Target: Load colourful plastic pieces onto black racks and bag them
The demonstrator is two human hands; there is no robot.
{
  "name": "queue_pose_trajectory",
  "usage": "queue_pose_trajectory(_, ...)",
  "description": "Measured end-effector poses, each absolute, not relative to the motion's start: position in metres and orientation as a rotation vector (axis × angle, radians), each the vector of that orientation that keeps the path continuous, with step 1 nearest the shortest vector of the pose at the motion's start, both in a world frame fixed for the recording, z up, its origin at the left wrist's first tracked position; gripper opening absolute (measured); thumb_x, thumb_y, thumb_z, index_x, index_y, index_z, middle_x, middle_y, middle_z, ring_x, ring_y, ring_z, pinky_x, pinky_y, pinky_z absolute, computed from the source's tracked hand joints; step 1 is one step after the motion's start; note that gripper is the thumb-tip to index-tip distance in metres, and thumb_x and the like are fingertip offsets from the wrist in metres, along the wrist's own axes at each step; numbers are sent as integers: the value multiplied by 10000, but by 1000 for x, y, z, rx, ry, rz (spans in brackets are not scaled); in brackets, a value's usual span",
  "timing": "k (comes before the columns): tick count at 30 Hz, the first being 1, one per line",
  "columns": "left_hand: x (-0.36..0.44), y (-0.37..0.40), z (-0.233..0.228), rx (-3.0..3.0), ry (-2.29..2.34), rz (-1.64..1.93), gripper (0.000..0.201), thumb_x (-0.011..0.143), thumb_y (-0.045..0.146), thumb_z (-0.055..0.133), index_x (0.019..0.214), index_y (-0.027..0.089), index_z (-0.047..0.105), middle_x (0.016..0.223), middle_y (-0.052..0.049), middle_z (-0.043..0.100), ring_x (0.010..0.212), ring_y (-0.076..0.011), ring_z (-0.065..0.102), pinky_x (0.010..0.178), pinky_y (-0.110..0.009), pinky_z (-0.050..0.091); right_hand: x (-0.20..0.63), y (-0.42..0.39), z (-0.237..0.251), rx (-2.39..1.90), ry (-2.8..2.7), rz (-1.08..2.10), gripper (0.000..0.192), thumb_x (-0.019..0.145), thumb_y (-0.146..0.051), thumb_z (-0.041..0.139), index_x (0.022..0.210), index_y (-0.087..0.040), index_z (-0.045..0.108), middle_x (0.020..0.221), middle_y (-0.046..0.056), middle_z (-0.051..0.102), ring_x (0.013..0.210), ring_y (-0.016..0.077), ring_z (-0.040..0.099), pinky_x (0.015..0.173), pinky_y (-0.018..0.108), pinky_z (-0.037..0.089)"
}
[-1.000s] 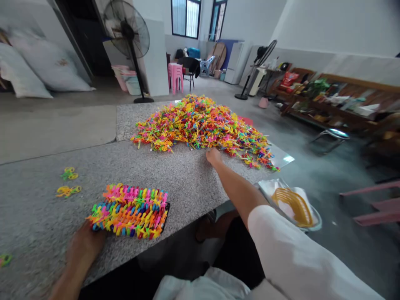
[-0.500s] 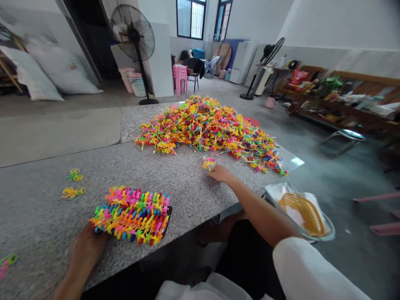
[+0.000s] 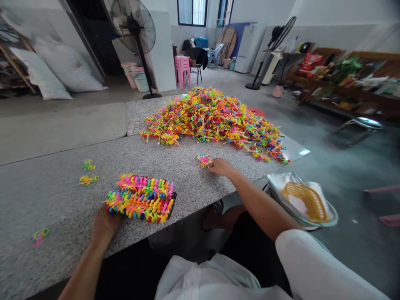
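On the speckled stone table point(image 3: 62, 196), the left hand point(image 3: 104, 223) rests flat against the near-left corner of a black tray packed with coloured plastic clips point(image 3: 142, 199), while the right hand point(image 3: 220, 166), fingers drawn together, pinches a small cluster of clips point(image 3: 203, 160) just short of the big heap point(image 3: 212, 118).

Room bright, soft daylight from windows point(image 3: 193, 11) at back. Shadows faint on counter point(image 3: 62, 196). White glare on shiny sheet point(image 3: 293, 148) at counter's far corner. Edges bent and stretched. Right side blurry, colourful pile point(image 3: 212, 118) sharp.
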State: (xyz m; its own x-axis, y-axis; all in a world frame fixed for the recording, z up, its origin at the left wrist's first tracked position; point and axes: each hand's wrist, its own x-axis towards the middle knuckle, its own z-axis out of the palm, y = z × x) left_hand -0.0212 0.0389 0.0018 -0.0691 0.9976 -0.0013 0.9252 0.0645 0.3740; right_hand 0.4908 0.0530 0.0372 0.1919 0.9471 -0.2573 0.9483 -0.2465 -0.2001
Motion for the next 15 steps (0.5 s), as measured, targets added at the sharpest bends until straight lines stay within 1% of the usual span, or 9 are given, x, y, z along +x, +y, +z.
queue_pose_trajectory(1, -20, 38, 4, 1920, 2114, 386, 341, 865, 464, 562, 1035, 232, 745, 1050, -167, 795, 1017, -435, 742, 730, -440, 584, 493, 57, 40, 2415, 1945, -534, 226, 994, -319, 688, 1081, -182, 845, 1168, 136, 821, 1116, 279, 749, 900, 289, 527)
queue_pose_trajectory(2, -19, 38, 6, 1900, 2135, 384, 343, 863, 465, 566, 1031, 230, 749, 1059, -166, 796, 1022, -437, 741, 733, -441, 586, 496, 62, 42, 2432, 1965, -510, 242, 1018, -297, 654, 1119, -176, 837, 1176, 139, 817, 1114, 277, 748, 905, 293, 526)
queue_pose_trajectory(4, -16, 37, 9, 1892, 2124, 420, 327, 854, 448, 579, 1022, 231, 756, 1056, -153, 798, 1029, -427, 742, 753, -438, 592, 501, 72, 45, 2496, 2007, -377, 312, 1047, -224, 585, 1277, -168, 788, 1262, 159, 789, 1136, 276, 741, 924, 309, 526)
queue_pose_trajectory(5, -15, 36, 10, 1892, 2115, 442, 315, 848, 437, 586, 1013, 232, 757, 1043, -145, 799, 1026, -418, 743, 759, -432, 593, 502, 78, 45, 2509, 2026, -318, 346, 1045, -202, 580, 1338, -174, 761, 1307, 167, 771, 1151, 279, 736, 934, 317, 527)
queue_pose_trajectory(6, -14, 36, 11, 1892, 2110, 457, 309, 844, 432, 590, 1010, 233, 758, 1035, -138, 799, 1023, -411, 744, 761, -425, 593, 503, 83, 45, 2498, 2043, -293, 358, 1035, -196, 596, 1355, -183, 754, 1328, 170, 760, 1164, 282, 733, 941, 321, 526)
queue_pose_trajectory(8, -13, 35, 12, 1887, 2114, 447, 317, 846, 435, 592, 1023, 232, 760, 1038, -135, 798, 1025, -408, 744, 756, -418, 590, 504, 91, 44, 2433, 2074, -318, 303, 1010, -206, 643, 1270, -192, 798, 1299, 164, 770, 1175, 284, 729, 952, 312, 519)
queue_pose_trajectory(10, -13, 35, 11, 1879, 2123, 416, 331, 856, 440, 586, 1046, 232, 760, 1060, -139, 798, 1040, -409, 744, 761, -419, 586, 504, 95, 44, 2387, 2094, -343, 246, 1012, -222, 648, 1169, -184, 833, 1256, 160, 785, 1185, 280, 722, 967, 296, 503)
queue_pose_trajectory(13, -15, 36, 8, 1861, 2154, 386, 330, 853, 441, 592, 1051, 237, 759, 1075, -144, 798, 1036, -412, 743, 761, -424, 583, 498, 90, 43, 2417, 2151, -346, 272, 1044, -238, 597, 1184, -172, 821, 1256, 146, 787, 1164, 254, 712, 957, 277, 479)
queue_pose_trajectory(15, -16, 37, 5, 1861, 2169, 384, 324, 846, 445, 602, 1044, 243, 759, 1065, -142, 797, 1026, -417, 741, 751, -426, 580, 486, 81, 42, 2528, 2216, -406, 250, 1033, -254, 611, 1185, -170, 792, 1179, 114, 798, 1067, 220, 712, 893, 260, 468)
